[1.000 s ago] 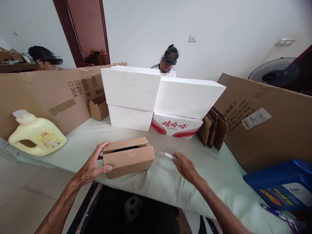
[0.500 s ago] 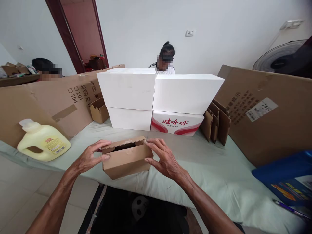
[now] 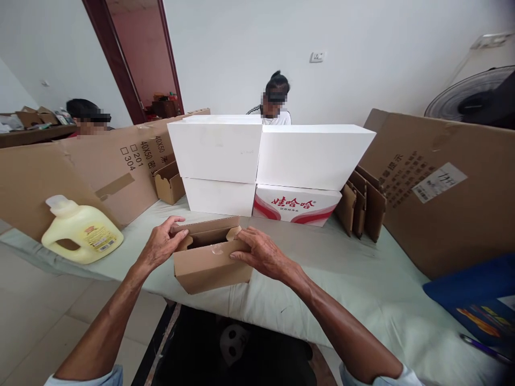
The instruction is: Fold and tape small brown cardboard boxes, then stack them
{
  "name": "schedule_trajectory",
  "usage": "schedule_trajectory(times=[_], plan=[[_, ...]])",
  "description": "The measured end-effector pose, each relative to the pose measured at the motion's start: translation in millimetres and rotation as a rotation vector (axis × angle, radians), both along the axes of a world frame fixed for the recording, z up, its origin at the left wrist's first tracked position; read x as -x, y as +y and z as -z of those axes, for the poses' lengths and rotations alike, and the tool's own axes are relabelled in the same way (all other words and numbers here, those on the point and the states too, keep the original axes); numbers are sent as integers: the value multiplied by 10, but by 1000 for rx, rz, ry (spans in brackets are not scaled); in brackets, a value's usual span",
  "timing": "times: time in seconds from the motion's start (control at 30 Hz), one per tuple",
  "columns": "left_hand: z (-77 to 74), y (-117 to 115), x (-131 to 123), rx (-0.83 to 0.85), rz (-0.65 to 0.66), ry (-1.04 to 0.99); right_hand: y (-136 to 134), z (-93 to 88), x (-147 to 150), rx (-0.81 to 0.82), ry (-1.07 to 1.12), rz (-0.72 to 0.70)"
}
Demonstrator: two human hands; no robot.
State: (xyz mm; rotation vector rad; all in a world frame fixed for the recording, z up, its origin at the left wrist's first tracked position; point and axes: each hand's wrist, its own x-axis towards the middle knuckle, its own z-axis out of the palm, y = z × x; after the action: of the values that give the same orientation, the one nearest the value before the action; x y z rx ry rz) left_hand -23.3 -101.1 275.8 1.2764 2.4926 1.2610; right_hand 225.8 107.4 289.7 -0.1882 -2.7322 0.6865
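Observation:
A small brown cardboard box (image 3: pixel 213 271) stands near the front edge of the cloth-covered table, its top flap raised and its dark inside partly showing. At the box's left end, my left hand (image 3: pixel 163 244) grips the upper edge between thumb and fingers. My right hand (image 3: pixel 261 252) holds the right end, fingers over the top edge by a small side flap and thumb against the front. The box bottom is hidden from view.
White boxes (image 3: pixel 217 153) and a red-and-white printed box (image 3: pixel 298 203) are stacked behind. Large cartons flank both sides. A yellow jug (image 3: pixel 84 230) is left; folded cardboard pieces (image 3: pixel 362 206), a blue container (image 3: pixel 478 300) and a pen (image 3: pixel 483 346) are right. Two people sit beyond.
The box's top flap has lifted, so the opening is wider. My left thumb has moved up to the top edge, and my right hand has shifted inward over the edge. The view has shifted slightly.

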Motion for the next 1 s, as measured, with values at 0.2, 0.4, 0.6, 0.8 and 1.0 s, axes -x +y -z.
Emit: schedule_trajectory(times=[0.2,0.4,0.6,0.8,1.0], plan=[[-194,-36,-248,-264,199,552,40,-6,54,166,-23,25],[-287,96,-389,40,569,539,64,39,66,199,18,-21],[-302,351,-379,62,681,597,88,77,105,190,18,-44],[-298,347,-446,29,681,889,90,82,102,202,19,-45],[-338,376,-523,-2,692,837,65,56,108,202,9,-38]])
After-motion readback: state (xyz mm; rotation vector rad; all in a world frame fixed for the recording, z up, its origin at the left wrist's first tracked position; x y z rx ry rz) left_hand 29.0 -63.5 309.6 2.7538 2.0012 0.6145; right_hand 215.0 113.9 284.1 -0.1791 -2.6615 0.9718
